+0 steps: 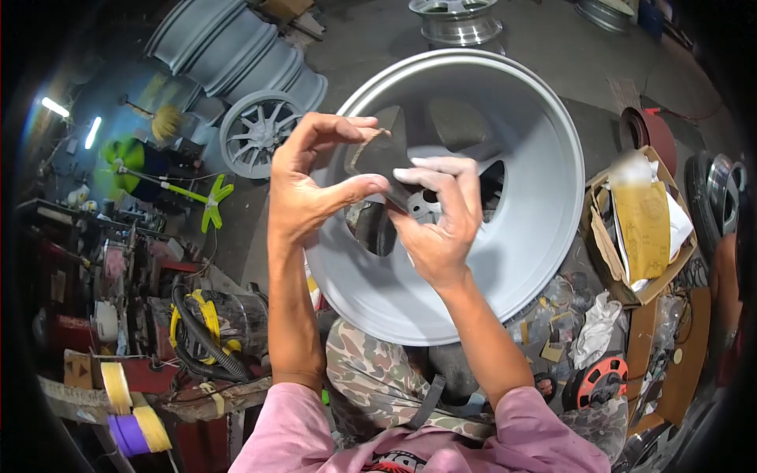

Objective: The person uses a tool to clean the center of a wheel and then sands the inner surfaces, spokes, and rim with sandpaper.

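Note:
Both of my hands are raised in front of a large grey primed wheel rim [536,197] that rests against my camouflage-clad knees. Between them I hold a small dark piece of sandpaper [378,158]. My left hand [303,185] pinches its left edge with thumb and fingers. My right hand [438,213] grips its right and lower edge, fingers curled over it. The sheet is bent between the two hands.
A cardboard box [607,252] with yellow sandpaper sheets [645,225] stands at the right. More grey rims [252,59] lean at the back left, a bare metal rim [457,20] at top. A vacuum with a black hose [205,323] and an orange cable reel [603,380] sit beside my legs.

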{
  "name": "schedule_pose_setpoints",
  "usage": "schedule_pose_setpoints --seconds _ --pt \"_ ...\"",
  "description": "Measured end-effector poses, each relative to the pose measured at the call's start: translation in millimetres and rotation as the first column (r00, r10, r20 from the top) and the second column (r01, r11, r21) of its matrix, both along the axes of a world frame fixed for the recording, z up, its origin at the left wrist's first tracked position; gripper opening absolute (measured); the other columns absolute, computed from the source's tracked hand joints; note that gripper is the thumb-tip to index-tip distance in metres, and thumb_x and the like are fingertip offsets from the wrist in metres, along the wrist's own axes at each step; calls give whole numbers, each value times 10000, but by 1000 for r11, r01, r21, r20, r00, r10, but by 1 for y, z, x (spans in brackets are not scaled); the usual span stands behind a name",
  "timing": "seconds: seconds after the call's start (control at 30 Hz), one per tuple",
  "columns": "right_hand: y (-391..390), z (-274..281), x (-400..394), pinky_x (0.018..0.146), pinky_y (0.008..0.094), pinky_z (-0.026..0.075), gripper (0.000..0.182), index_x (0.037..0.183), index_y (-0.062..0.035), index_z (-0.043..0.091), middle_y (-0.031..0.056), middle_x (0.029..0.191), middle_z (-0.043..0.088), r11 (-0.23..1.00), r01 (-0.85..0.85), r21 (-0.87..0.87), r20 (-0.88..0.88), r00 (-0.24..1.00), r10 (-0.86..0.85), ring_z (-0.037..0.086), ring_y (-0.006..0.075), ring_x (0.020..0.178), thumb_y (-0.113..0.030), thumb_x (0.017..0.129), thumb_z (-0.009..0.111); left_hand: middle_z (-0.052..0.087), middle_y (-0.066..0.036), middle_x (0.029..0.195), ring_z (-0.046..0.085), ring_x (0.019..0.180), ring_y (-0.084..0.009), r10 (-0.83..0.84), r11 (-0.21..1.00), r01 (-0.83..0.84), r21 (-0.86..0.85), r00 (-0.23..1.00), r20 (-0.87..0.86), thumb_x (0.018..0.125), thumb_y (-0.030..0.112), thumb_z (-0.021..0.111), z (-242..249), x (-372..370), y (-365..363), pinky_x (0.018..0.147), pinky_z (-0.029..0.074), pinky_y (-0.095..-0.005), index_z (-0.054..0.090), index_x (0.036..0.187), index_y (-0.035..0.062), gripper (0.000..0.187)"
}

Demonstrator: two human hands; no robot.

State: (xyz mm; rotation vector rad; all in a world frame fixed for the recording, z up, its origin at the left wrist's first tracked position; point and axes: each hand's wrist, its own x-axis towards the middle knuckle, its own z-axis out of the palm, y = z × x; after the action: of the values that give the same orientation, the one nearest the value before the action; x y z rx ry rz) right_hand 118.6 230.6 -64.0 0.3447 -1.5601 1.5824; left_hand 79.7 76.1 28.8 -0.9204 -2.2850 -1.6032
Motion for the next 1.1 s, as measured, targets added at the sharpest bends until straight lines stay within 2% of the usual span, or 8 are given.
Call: schedule_pose_setpoints --seconds 0.27,0.37,0.47,0.53,0.63,0.73,0.9,1.1 --pt "2 -2 1 831 342 513 515 1100 -27 591 97 1080 534 959 -223 -174 -41 975 219 592 211 970 -82 688 897 712 -92 1067 661 990 -157 88 996 -88 -17 996 27 771 12 835 4 4 3 928 505 -306 663 1043 5 322" --pt "5 3 7 869 284 510 403 1120 -30 502 87 1072 527 559 -450 -696 -27 795 606 577 112 941 -24 839 791 701 -101 1083 660 1012 -158 97 993 -94 -76 995 31 790 -21 809 3 5 2 943 502 -299 656 1062 5 314" --pt "20 -3 -5 890 301 536 312 1176 -12 503 88 1086 568 551 -574 -606 73 649 757 628 139 978 -51 928 688 710 -45 1014 663 965 -133 104 990 -103 -98 995 6 793 32 822 7 8 7 892 511 -290 690 1063 23 301" --pt "28 5 -2 925 342 560 295 1255 -11 494 91 1134 609 197 -673 -713 25 256 966 666 189 1050 -132 1002 584 708 -42 1019 663 963 -132 93 986 -92 -140 996 -2 788 24 820 8 8 7 885 511 -283 693 1095 27 333" --pt "25 14 6 939 359 563 327 1316 -40 484 84 1195 622 10 -625 -781 -77 112 991 685 197 1054 -175 1023 536 709 -47 1039 660 970 -130 142 987 -125 -104 975 172 784 3 812 11 14 7 884 511 -275 693 1129 25 366" --pt "13 -3 2 897 292 534 333 1295 -33 510 74 1156 629 57 -717 -695 -64 140 988 669 149 985 -193 1013 583 690 -101 1176 642 1103 -187 61 997 -58 -45 995 80 793 -31 773 5 7 2 1000 482 -337 672 1192 25 416" --pt "50 -75 -7 765 329 500 233 1077 -11 651 82 987 641 918 -379 112 394 866 310 631 160 850 -139 896 722 496 -186 1485 457 1391 -256 242 968 -233 94 965 -98 906 153 723 -2 -11 -1 1160 341 -400 522 1421 16 569" --pt "114 -171 -69 757 395 502 270 1131 -53 699 151 933 584 926 -61 374 573 800 -178 622 291 831 -138 876 725 687 -101 1165 594 1097 -152 401 880 -359 -311 912 83 990 294 661 1 -26 -10 997 434 -295 593 1347 -39 492"
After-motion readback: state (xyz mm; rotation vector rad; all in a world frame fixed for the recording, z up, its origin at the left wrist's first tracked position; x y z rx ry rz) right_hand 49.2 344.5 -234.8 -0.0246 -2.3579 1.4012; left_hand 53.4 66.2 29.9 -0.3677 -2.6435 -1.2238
